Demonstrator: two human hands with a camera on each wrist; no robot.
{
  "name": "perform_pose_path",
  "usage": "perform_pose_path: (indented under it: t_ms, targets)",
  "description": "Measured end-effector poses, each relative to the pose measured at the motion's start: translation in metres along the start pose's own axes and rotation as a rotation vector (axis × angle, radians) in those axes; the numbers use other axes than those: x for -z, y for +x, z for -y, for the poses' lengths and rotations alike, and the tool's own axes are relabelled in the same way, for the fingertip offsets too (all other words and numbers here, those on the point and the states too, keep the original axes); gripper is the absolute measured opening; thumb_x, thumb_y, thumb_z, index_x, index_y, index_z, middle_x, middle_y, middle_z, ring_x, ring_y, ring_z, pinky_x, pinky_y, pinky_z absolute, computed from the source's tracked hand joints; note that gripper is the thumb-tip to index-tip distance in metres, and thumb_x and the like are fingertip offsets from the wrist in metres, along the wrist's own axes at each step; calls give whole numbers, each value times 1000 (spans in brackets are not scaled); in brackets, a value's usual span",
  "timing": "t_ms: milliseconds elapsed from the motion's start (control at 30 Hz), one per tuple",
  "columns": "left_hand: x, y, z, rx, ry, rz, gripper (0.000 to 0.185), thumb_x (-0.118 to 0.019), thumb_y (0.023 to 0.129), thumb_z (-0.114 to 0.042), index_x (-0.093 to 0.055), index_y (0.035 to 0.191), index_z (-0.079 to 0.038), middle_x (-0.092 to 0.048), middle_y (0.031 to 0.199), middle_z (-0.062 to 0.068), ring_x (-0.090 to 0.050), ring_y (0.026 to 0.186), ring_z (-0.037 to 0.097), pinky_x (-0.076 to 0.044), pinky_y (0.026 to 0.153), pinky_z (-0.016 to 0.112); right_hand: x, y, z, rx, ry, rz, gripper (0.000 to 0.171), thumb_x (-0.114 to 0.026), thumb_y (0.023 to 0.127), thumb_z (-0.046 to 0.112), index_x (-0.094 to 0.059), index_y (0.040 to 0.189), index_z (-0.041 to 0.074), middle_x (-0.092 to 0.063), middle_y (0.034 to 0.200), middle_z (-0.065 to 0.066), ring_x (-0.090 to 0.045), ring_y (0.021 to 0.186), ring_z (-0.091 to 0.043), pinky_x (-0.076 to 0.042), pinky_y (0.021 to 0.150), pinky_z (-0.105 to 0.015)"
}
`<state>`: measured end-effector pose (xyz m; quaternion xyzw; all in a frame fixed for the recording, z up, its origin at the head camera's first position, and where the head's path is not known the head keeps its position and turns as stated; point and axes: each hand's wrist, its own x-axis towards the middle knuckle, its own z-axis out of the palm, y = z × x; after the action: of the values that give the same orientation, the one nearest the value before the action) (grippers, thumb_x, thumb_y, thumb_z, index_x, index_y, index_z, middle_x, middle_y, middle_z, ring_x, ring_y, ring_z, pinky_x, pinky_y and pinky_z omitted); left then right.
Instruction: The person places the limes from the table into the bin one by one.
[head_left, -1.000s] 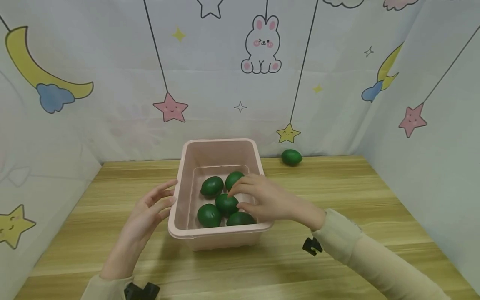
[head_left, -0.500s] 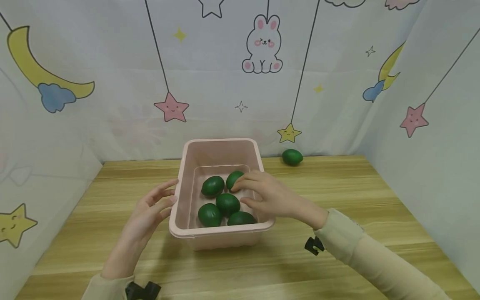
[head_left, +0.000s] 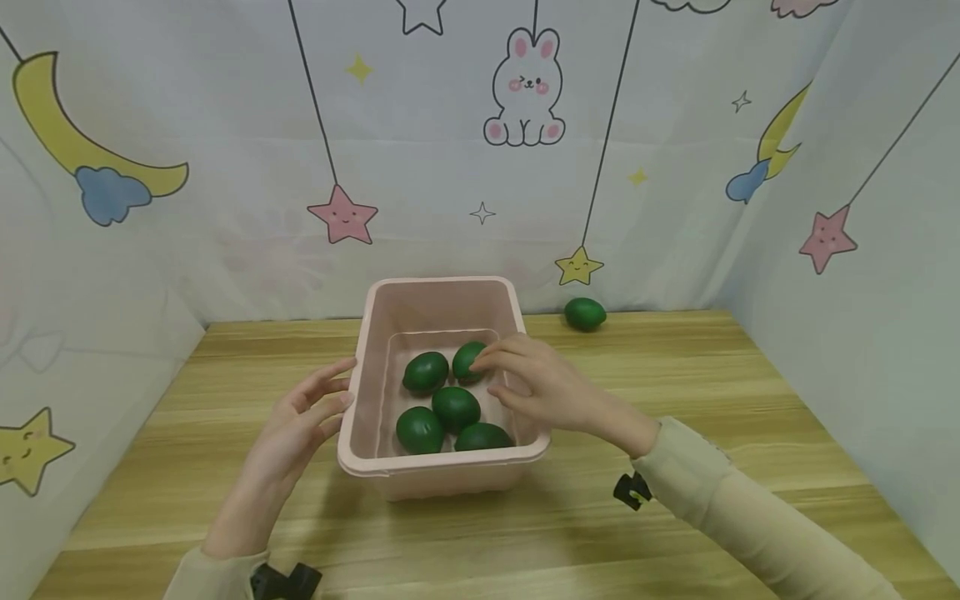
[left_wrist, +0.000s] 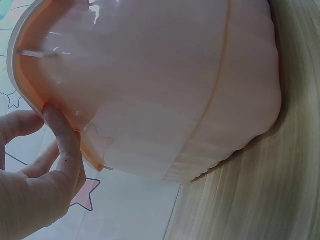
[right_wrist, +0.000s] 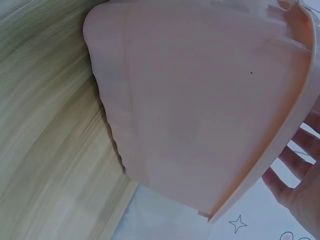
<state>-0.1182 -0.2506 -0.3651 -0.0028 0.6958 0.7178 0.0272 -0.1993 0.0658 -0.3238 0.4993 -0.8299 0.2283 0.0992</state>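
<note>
Several dark green limes (head_left: 426, 372) lie inside a pale pink plastic bin (head_left: 450, 482). Above the bin's right side hovers my right hand (head_left: 542, 385), fingers loosely bent and nothing between them. Its fingertips overlap the far right lime (head_left: 467, 362) in the head view. From the right wrist, the fingers (right_wrist: 295, 162) show past the bin's rim. My left hand (head_left: 294, 425) touches the left rim of the bin from outside with its fingertips. The left wrist view shows this hand (left_wrist: 55, 175) right at the rim, beside the smooth outer wall (left_wrist: 150, 90).
Another lime (head_left: 585, 314) rests at the table's back edge, right of the bin. The wooden table (head_left: 660, 533) runs back to a pale curtain (head_left: 420, 167) printed with stars, moons and a rabbit, which also closes off both sides.
My right hand has drawn back slightly up and to the right, its fingers leaving the middle lime and uncovering more of the limes. The left hand and the bin stay in place.
</note>
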Motion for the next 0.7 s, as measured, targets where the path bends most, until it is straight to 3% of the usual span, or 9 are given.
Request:
perform_pose_path:
  t_ms: [700]
  targets:
    - [0,0,0,-8,-23,-1,48,-59,96,-16,-45,142,-13,-53,114,-7,-57,103,4,-53,87,20,-4,-7,-14,-16,0,-78,31,-70,86,10,-66,116,12,-64,120,-2,-57,116,-18,-47,102,-39]
